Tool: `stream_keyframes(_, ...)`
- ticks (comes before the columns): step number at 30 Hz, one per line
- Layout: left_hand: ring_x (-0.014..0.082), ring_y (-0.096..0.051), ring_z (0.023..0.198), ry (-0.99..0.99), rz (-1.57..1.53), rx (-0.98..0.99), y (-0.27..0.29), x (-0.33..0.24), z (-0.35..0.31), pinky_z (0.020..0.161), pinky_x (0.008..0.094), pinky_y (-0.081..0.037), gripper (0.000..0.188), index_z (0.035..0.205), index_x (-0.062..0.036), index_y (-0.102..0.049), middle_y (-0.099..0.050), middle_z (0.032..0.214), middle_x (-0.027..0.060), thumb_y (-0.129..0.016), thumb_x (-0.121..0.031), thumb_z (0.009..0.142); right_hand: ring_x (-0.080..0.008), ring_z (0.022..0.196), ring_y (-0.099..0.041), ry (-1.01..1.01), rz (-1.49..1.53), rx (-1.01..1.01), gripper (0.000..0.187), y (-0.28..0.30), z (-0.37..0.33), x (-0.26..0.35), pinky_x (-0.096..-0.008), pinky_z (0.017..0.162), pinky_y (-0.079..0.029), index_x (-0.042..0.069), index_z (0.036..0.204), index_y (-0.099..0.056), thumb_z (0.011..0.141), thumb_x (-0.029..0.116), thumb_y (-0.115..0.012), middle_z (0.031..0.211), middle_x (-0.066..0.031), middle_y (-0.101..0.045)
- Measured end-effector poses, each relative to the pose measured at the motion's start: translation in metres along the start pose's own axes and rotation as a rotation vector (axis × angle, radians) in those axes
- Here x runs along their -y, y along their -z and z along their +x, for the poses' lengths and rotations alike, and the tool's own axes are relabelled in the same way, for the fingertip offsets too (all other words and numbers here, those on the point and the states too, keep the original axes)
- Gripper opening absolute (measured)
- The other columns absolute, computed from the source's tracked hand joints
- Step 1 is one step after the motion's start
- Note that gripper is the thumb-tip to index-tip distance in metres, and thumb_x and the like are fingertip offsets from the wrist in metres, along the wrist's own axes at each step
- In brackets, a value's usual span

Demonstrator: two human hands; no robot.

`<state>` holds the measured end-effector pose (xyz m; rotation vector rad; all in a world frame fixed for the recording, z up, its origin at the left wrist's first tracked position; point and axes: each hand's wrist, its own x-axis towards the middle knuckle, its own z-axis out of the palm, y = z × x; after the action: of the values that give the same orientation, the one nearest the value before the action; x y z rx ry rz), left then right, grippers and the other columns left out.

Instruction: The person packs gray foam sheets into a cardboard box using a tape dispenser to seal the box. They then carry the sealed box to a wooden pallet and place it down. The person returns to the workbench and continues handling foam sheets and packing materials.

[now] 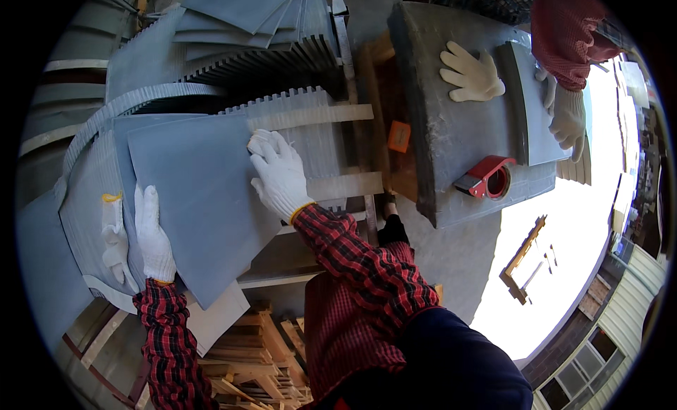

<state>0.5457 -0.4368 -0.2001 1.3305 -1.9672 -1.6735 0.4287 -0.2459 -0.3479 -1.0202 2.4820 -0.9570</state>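
A large blue-grey flat sheet (201, 191) lies slightly askew on a stack of similar sheets in front of me. My left hand (152, 237), in a white knit glove, rests along its left edge with straight fingers. On the sheet's right edge lies my right hand (278, 172), gloved too, its fingers spread and partly bent over the surface. Neither hand visibly grips anything. Beside my left hand is a loose white glove (114, 237) with a yellow cuff.
Beyond stand grey slotted sheets (282, 61) with flat ones on top. At right, a wrapped block (451, 135) bears a cream glove (471, 73) and a red tape dispenser (488, 177). Another person's gloved hand (568, 124) touches panels there. Wood scraps (261, 353) lie below.
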Motion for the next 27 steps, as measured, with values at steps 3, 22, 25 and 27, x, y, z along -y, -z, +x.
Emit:
stream_keyframes(3, 0.0173, -0.051, 0.122, -0.026, -0.024, 0.054, 0.003, 0.007, 0.006, 0.107, 0.0288, -0.037, 0.055, 0.149, 0.0009, -0.038, -0.053, 0.137, 0.0094, -0.048, -0.032, 0.106, -0.038, 0.12, -0.049, -0.053, 0.112, 0.035, 0.045, 0.008, -0.045, 0.024, -0.0498, 0.1, -0.042, 0.01, 0.123, -0.059, 0.082, 0.024, -0.071, 0.134, -0.0125, -0.053)
stream_keyframes(22, 0.0342, -0.063, 0.111, -0.008, 0.039, 0.072, -0.098, -0.058, -0.04, 0.099, 0.0381, -0.046, 0.063, 0.149, -0.0098, -0.037, -0.065, 0.121, 0.0212, -0.052, -0.037, 0.095, -0.0219, 0.134, -0.046, -0.57, 1.228, 0.335, 0.064, 0.099, -0.076, 0.074, -0.0331, 0.11, -0.036, 0.003, 0.154, -0.033, 0.105, 0.042, -0.047, 0.15, -0.0132, -0.045)
stream_keyframes(25, 0.0316, -0.05, 0.132, 0.031, 0.071, 0.052, -0.148, -0.061, -0.059, 0.109, 0.0354, -0.036, 0.072, 0.152, -0.0078, -0.035, -0.051, 0.143, 0.0219, -0.058, -0.043, 0.093, -0.0199, 0.129, -0.047, -0.685, 1.181, 0.327, 0.064, 0.114, -0.081, 0.043, -0.0318, 0.106, -0.039, 0.006, 0.154, -0.033, 0.106, 0.047, -0.042, 0.146, -0.0083, -0.047)
stream_keyframes(27, 0.0287, -0.044, 0.138, -0.033, -0.176, 0.126, -0.168, -0.043, -0.066, 0.114, 0.0339, -0.032, 0.07, 0.15, -0.0034, -0.038, -0.046, 0.149, 0.0193, -0.057, -0.045, 0.098, -0.0186, 0.123, -0.051, -0.64, 1.075, 0.267, 0.059, 0.13, -0.079, 0.029, -0.0313, 0.101, -0.042, 0.004, 0.148, -0.041, 0.104, 0.042, -0.05, 0.138, -0.0079, -0.053)
